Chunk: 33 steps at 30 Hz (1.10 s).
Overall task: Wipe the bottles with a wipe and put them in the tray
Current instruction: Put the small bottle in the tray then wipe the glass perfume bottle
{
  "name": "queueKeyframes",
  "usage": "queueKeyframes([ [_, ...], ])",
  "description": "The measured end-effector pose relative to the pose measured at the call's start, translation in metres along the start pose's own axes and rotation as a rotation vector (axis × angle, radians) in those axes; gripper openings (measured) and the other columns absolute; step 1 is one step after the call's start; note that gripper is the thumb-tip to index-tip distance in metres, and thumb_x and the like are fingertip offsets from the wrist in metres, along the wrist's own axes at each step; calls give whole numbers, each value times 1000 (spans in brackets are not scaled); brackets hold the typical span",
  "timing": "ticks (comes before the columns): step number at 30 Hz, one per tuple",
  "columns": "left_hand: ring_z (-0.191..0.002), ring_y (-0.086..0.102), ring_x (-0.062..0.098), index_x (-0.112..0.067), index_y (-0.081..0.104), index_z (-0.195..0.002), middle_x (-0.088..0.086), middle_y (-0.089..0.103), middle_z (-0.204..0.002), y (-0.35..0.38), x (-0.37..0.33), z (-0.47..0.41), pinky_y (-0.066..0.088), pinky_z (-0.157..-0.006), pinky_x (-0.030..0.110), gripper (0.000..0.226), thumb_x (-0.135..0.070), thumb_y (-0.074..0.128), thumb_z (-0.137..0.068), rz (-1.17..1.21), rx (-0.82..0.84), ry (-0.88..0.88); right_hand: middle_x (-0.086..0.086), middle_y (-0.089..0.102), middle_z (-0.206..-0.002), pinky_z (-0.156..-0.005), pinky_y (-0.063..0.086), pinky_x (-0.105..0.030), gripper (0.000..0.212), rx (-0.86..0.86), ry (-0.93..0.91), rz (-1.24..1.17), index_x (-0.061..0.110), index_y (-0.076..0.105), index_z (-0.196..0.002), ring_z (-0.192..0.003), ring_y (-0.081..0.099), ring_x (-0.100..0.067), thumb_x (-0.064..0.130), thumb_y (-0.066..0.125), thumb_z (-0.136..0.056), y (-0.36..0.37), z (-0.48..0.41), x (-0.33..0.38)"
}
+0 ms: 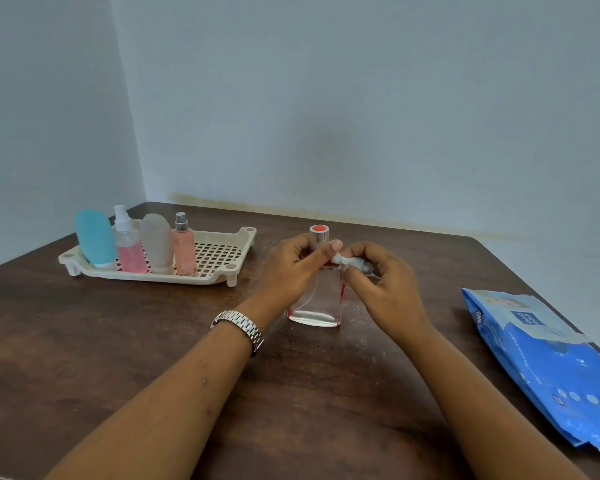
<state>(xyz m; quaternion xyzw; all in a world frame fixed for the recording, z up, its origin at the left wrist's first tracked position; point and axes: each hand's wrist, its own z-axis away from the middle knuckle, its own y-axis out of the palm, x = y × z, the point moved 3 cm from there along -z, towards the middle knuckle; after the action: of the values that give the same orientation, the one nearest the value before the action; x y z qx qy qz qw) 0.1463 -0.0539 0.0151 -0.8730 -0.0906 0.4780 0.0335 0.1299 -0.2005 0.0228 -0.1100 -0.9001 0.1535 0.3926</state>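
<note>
Here the left hand grips the clear bottle; the right hand pinches a balled wipe beside its neck.

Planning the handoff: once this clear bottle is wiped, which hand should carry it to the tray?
Left hand: it grips the clear bottle, and the tray sits on its side. The right hand holds the wipe.

A clear bottle with a silver cap stands upright in the middle of the table. The left hand, a metal watch on its wrist, grips the bottle's neck; the right hand pinches a wadded white wipe against its shoulder. Near the far left corner a cream tray holds four standing bottles. A blue wipes pack lies at the right edge
</note>
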Motion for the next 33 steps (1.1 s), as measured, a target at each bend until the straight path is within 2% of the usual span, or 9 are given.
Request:
queueKeyframes([
  [3, -73, 64, 29, -23, 70, -74, 8, 69, -75, -5, 4, 1, 50, -73, 38, 32, -54, 64, -83, 44, -102, -76, 3, 65, -80, -59, 52, -24, 4, 2, 50, -28, 17, 62, -88, -68, 61, -10, 15, 65, -86, 2, 2, -8],
  [5, -69, 61, 21, -22, 65, -71, 2, 65, -69, -12, 10, 2, 49, -74, 38, 32, -49, 61, -88, 174, -240, -222, 5, 67, -83, -65, 56, -29, 4, 60, 82, -41, 19, 63, -87, -75, 65, -11, 19, 66, -85, 7, 5, -12],
  [10, -78, 61, 19, -20, 57, -73, -1, 61, -72, -28, 17, -1, 51, -83, 41, 30, -44, 59, -91, 424, -560, -411, 14, 65, -81, -61, 48, -16, 4, 79, 26, 15, 21, 66, -85, -72, 60, -4, 18, 69, -83, 12, 5, -10],
  [13, -85, 63, 22, -18, 57, -75, 0, 63, -78, -31, 17, -1, 51, -93, 47, 32, -46, 57, -91, 487, -656, -480, 10, 68, -84, -67, 52, -16, 6, 48, 52, -64, 19, 66, -85, -77, 63, -6, 16, 70, -82, 12, 6, -10],
  [19, -96, 65, 23, -11, 55, -102, 8, 66, -105, -11, 7, 2, 55, -82, 41, 35, -44, 48, -95, 749, -559, -544, -3, 71, -89, -70, 59, -33, 7, -94, 216, -312, 18, 55, -93, -81, 70, -12, 15, 59, -89, 23, 8, -9],
  [25, -96, 67, 27, -8, 55, -110, 15, 65, -111, 15, 5, 8, 59, -64, 33, 35, -39, 49, -95, 768, -374, -524, 11, 63, -102, -66, 54, -15, 23, -359, 257, -253, 27, 53, -115, -88, 63, 0, 25, 51, -93, 6, 1, -10],
  [28, -100, 66, 26, -8, 52, -120, 14, 64, -116, 21, 9, 10, 58, -65, 31, 40, -39, 51, -95, 716, -370, -564, 21, 62, -103, -76, 53, -16, 24, -410, 236, -300, 35, 58, -114, -95, 60, 4, 24, 52, -93, 0, -5, -11],
  [31, -93, 67, 21, -6, 51, -123, 10, 66, -109, 21, 10, 10, 56, -59, 27, 43, -38, 51, -95, 683, -461, -550, 20, 61, -107, -67, 49, -8, 30, -335, 158, -185, 35, 56, -117, -85, 58, 12, 17, 51, -94, 1, -2, -6],
  [33, -91, 67, 21, -5, 51, -122, 10, 65, -107, 14, 11, 8, 56, -58, 28, 41, -38, 50, -97, 677, -530, -537, 14, 60, -119, -66, 48, -5, 36, -253, 104, -88, 31, 51, -124, -90, 60, 4, 10, 50, -95, 10, 4, -3],
])
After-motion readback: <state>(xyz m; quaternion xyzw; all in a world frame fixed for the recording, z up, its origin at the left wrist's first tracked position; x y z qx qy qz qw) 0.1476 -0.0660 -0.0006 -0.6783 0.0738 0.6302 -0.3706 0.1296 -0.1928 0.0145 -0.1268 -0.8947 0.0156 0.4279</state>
